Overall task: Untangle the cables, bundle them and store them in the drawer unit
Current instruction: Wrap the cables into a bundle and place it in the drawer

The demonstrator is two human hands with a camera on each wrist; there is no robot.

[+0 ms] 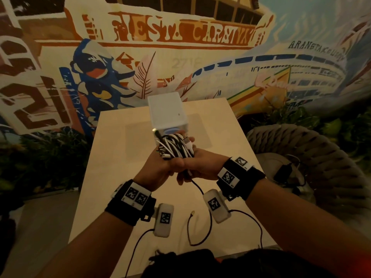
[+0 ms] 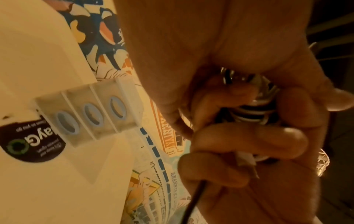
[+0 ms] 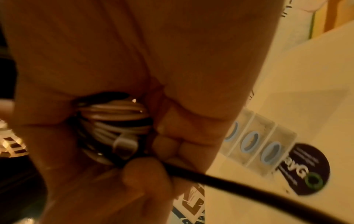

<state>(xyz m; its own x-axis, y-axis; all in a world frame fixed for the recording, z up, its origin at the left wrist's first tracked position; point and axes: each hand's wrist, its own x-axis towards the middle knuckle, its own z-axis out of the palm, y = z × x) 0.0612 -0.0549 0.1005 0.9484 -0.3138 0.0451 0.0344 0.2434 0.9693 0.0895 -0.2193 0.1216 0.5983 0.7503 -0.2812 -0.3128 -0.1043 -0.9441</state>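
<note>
While both of my hands meet above the middle of the table (image 1: 112, 177), they clasp one bundle of cables (image 1: 175, 146), a tight mass of white and black loops held off the surface. My left hand (image 1: 158, 169) cups the bundle from the left, fingers curled round it; from the left wrist view those fingers (image 2: 249, 142) wrap over the striped coils. My right hand (image 1: 202, 165) closes on the same bundle from the right, fingertips showing past its far side, the thumbs of both hands pressed side by side on the near side. From the right wrist view a white connector (image 3: 125, 145) sits among the coils, clamped between palm and fingers. One loose black cable (image 1: 202, 213) drops from under my hands, loops down onto the table toward its near edge, and ends in a small plug (image 1: 192, 213) lying on the surface between my wrists. Just beyond the bundle, at the far edge of the table, stands the white drawer unit (image 1: 167, 111), its translucent drawers with blue ring pulls (image 2: 90, 115) facing me; I cannot tell whether any drawer is pulled out. A round black sticker (image 3: 308, 169) lies on the table just beside the unit.
</note>
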